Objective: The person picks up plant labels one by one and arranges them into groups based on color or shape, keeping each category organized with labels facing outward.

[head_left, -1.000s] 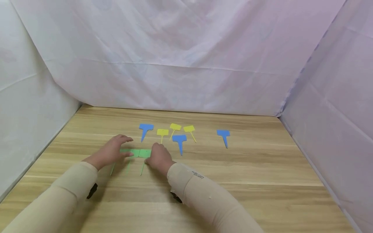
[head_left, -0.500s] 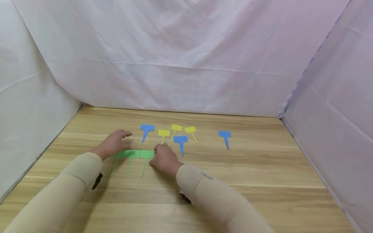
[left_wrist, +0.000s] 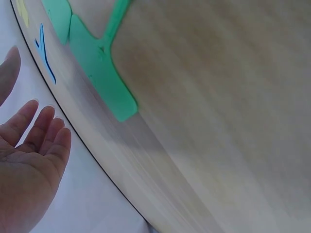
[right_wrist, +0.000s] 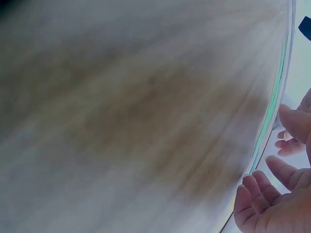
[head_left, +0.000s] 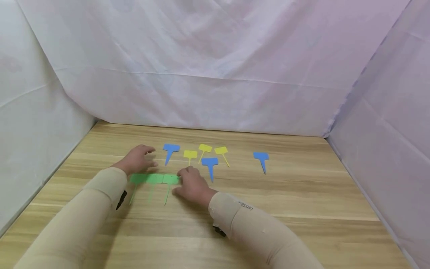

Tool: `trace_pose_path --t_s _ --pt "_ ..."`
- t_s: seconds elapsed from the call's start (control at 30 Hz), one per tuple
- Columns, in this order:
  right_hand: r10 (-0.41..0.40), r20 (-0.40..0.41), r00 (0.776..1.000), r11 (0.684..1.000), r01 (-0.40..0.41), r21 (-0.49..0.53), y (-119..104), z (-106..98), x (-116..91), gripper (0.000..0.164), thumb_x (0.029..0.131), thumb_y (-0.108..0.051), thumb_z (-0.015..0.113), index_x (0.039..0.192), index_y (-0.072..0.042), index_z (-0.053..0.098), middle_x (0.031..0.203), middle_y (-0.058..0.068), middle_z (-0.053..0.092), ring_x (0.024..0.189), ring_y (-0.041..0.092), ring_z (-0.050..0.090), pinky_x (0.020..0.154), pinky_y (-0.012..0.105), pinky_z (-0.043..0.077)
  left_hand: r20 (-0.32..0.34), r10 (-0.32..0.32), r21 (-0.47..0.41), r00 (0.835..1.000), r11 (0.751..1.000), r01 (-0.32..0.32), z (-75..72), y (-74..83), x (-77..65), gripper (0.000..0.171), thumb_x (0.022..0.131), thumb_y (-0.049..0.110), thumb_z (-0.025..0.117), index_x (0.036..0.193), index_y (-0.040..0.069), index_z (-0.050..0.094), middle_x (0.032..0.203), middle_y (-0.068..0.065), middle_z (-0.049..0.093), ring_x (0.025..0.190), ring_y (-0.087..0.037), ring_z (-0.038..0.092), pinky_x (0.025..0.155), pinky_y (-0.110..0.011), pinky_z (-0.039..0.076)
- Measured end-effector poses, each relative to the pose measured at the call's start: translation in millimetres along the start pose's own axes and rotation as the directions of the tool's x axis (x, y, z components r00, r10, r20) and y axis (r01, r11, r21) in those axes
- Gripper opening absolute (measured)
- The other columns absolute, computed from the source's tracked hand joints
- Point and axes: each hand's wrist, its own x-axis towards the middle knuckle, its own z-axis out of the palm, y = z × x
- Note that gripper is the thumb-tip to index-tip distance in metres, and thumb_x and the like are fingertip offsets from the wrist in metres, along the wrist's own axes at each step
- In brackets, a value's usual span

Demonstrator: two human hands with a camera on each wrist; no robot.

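Three green T-shaped plant labels (head_left: 154,178) lie side by side on the wooden table, heads in a row and thin stems toward the person. Beyond the left end of that row my left hand (head_left: 137,160) hovers with nothing in it; the left wrist view shows its fingers loosely bent, apart from the nearest green label (left_wrist: 103,73). My right hand (head_left: 195,186) is at the row's right end, fingertips beside the last green label (head_left: 170,179). Whether they touch it I cannot tell. In the right wrist view the fingers of the right hand (right_wrist: 277,204) are relaxed and spread.
Behind the row lie a blue label (head_left: 171,148), a second blue label (head_left: 210,162) and three yellow labels (head_left: 205,148). Another blue label (head_left: 261,155) lies farther right. White cloth (head_left: 215,101) walls the table (head_left: 302,209) at the back and both sides.
My left hand has drawn off the green labels, away from the person, uncovering the left one. My right hand has shifted slightly right, showing more of the right label.
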Motion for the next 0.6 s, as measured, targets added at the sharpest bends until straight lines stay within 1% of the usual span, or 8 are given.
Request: trace_pose_path --t_s 0.13,0.23,0.4,0.6 --pt "-0.012 0.015 1.0 1.0 0.012 -0.019 -2.9 0.4 -0.7 0.053 0.088 -0.039 0.07 0.13 -0.009 0.056 0.129 0.008 0.051 0.116 0.021 0.048 0.092 0.033 0.047 0.007 -0.017 -0.012 1.0 1.0 0.017 0.2 0.0 7.4 0.064 0.092 0.02 0.066 0.14 -0.013 0.037 0.137 -0.035 0.039 0.127 -0.05 0.037 0.104 -0.06 0.032" --pt "-0.018 0.017 1.0 0.999 0.018 -0.032 -5.6 1.3 -1.0 0.053 0.088 -0.04 0.069 0.129 -0.009 0.056 0.131 0.008 0.05 0.117 0.021 0.048 0.092 0.033 0.047 0.006 -0.022 0.01 1.0 1.0 0.022 0.3 0.2 13.9 0.065 0.092 0.02 0.067 0.139 -0.013 0.037 0.136 -0.035 0.04 0.127 -0.05 0.037 0.104 -0.059 0.032" --pt "-0.043 0.014 0.999 0.998 0.043 -0.054 -9.6 2.1 -1.2 0.053 0.087 -0.041 0.07 0.128 -0.009 0.057 0.13 0.007 0.05 0.115 0.02 0.047 0.092 0.033 0.047 0.009 -0.035 0.032 0.999 0.999 0.035 0.1 2.3 22.3 0.067 0.091 0.019 0.068 0.14 -0.013 0.036 0.137 -0.035 0.04 0.128 -0.05 0.036 0.105 -0.059 0.032" --pt "-0.068 0.021 0.997 0.994 0.069 -0.088 -10.6 3.5 -1.3 0.055 0.085 -0.042 0.071 0.128 -0.01 0.058 0.129 0.006 0.051 0.113 0.02 0.048 0.092 0.033 0.046 0.002 -0.049 0.036 0.999 0.998 0.049 2.6 5.1 31.9 0.068 0.09 0.017 0.07 0.141 -0.012 0.035 0.14 -0.034 0.038 0.131 -0.049 0.033 0.107 -0.058 0.03"
